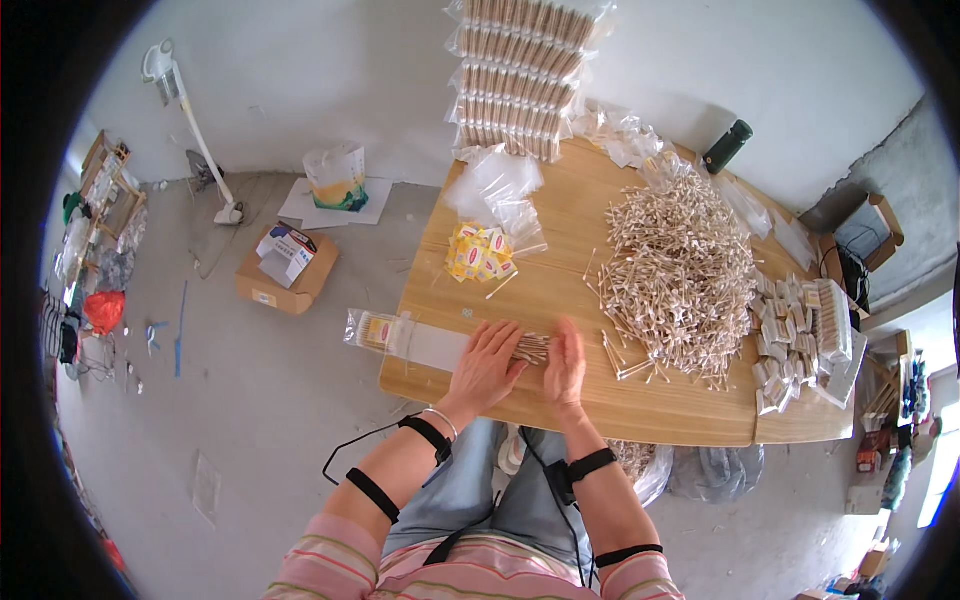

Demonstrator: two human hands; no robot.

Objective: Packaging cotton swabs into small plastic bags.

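Note:
Near the table's front edge, a bundle of cotton swabs (532, 348) lies between my two hands. My left hand (487, 358) closes over the bundle's left part, fingers on top and thumb along the near side. My right hand (565, 366) stands on edge at the bundle's right end, its fingers stretched and slightly blurred, palm toward the swab tips. A white card strip (436, 347) runs out to the left from under my left hand. At its far left end is a clear plastic bag (360, 329) with swabs and a yellow label inside.
A large heap of loose swabs (675, 280) covers the right side. Small white bundles (785, 345) lie beyond it. Yellow labels (480, 253) and clear bags (497, 187) are at far left, below stacked swab packs (520, 75). A dark bottle (727, 147) stands far right.

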